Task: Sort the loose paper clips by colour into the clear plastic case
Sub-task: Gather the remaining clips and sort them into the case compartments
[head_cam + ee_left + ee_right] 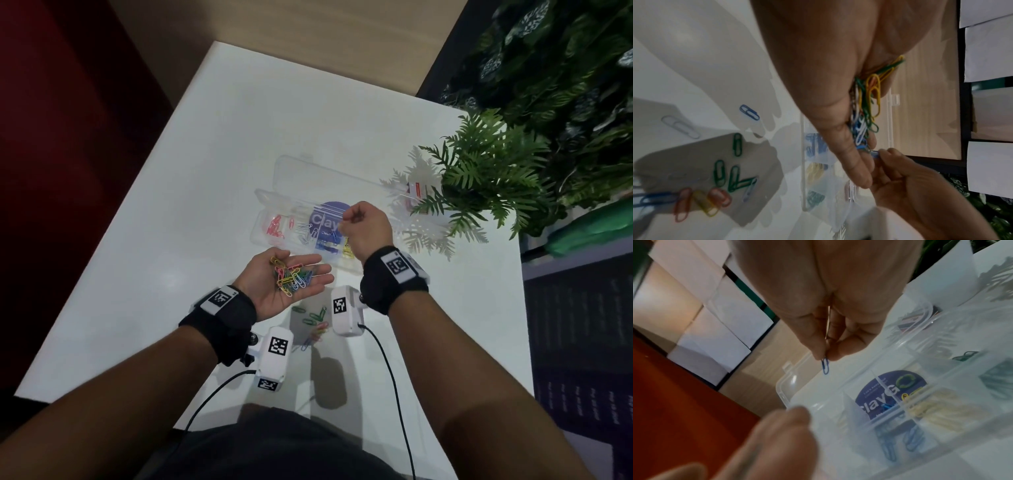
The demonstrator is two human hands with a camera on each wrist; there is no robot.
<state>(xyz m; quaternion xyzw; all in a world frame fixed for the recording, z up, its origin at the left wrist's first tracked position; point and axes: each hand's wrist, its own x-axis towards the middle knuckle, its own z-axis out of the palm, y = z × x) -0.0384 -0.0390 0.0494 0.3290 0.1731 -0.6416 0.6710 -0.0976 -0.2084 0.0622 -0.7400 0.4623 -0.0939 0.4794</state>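
A blue clip (825,366) hangs pinched in the right hand (366,226) above the case (274,205) at frame centre; the left hand (281,284) – palm up, spread grip – cradles mixed clips (291,275). White surface (205,154), fern (486,171) right.

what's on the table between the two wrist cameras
Loose paper clips, mostly green with a few red, yellow and blue, lie on the white table there. The head view shows it; the left wrist view confirms the colours.

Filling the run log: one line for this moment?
left hand: cups mixed clips | right hand: pinches blue clip over clear case | step: dropping
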